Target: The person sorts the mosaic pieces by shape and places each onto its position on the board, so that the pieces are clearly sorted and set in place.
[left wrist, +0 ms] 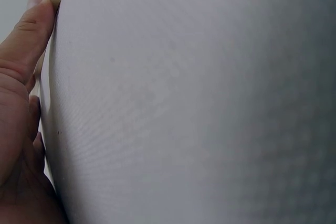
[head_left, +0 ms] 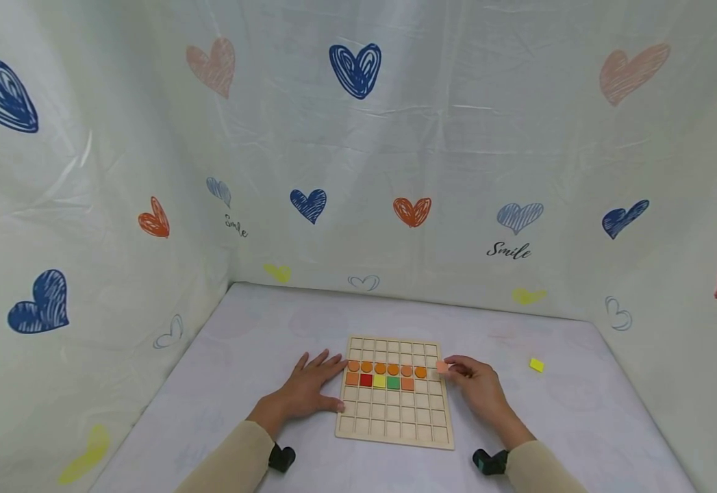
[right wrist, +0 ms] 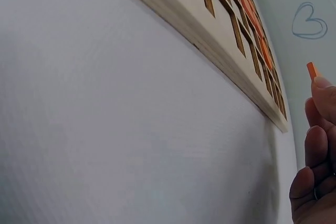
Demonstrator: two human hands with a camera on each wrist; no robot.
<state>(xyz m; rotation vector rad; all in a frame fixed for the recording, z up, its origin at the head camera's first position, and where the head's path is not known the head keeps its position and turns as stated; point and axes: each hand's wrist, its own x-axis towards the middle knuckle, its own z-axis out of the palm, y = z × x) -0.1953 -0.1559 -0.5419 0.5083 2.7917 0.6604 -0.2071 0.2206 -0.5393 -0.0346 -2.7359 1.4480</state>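
Note:
A wooden grid board [head_left: 383, 414] lies on the table, with a row of orange round pieces [head_left: 393, 370] and, below it, a row of square tiles in orange, red [head_left: 366, 380], yellow and green [head_left: 393, 383]. My left hand [head_left: 305, 390] rests at the board's left edge, fingers spread and straight; in the left wrist view its thumb [left wrist: 26, 40] touches the board's side. With thumb and fingertips my right hand [head_left: 478, 387] pinches an orange square tile [right wrist: 312, 70]. In the head view that tile is over the board's right edge, level with the round pieces.
A yellow square tile [head_left: 537, 365] lies on the table to the right of the board. White curtains printed with hearts [head_left: 412, 212] stand behind and at both sides of the white table [head_left: 259, 322]. Dark wrist devices [head_left: 489, 462] sit at both wrists.

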